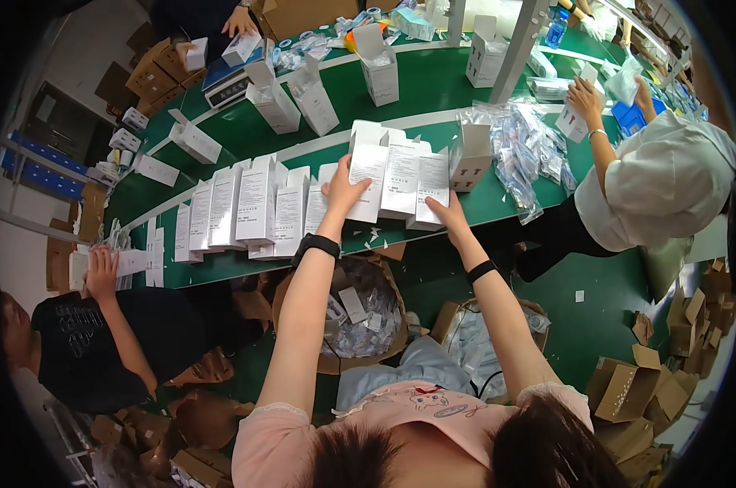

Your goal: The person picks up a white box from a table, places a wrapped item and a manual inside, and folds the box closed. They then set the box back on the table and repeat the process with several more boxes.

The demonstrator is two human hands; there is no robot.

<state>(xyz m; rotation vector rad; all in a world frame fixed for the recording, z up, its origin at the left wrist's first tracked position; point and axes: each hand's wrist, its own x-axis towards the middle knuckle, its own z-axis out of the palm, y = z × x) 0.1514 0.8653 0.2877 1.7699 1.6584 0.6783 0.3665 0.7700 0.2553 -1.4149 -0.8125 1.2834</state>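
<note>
Between my two hands stands a small group of white cardboard boxes (400,177), side by side at the green table's near edge. My left hand (348,189) grips the group's left side, thumb across the front of the leftmost box. On the other side my right hand (449,215) is closed on the lower right box, its thumb on the front and its other fingers partly hidden. Just right of them is a white box (470,156) with its top flaps open. To the left of my left hand, a row of similar white boxes (256,203) stands along the edge.
Clear plastic packets (526,150) lie heaped at the right. Several open boxes (380,77) stand farther back, near a metal post (518,50). Co-workers work at both sides and at the far left. Cartons of packets (368,321) sit below the table.
</note>
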